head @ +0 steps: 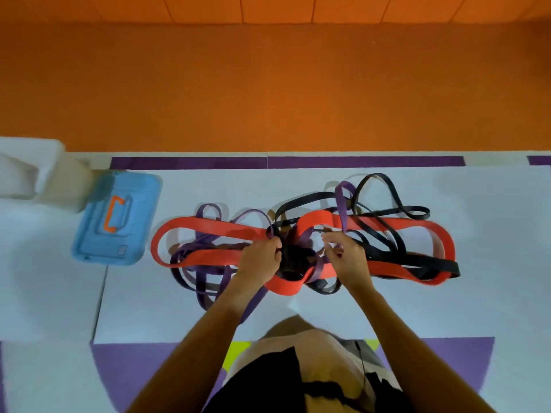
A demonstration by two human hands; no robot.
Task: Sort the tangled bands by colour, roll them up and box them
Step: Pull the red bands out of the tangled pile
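Observation:
A tangle of bands lies on the pale mat in front of me. The wide red band (214, 226) loops far to the left and right. Purple bands (196, 272) bunch at the left and one purple strip rises near the middle. Black bands (384, 236) spread to the right and knot in the centre. My left hand (259, 257) grips the dark knot at the middle of the tangle. My right hand (346, 254) is beside it with curled fingers pinching a thin strand, which I cannot identify by colour. The blue box (116, 222) with an orange handle sits closed at the left.
A white object (35, 174) stands at the far left behind the blue box. The pale mat (477, 308) has purple borders at front and back. An orange wall or floor (268, 84) runs beyond it. My knees are at the bottom edge.

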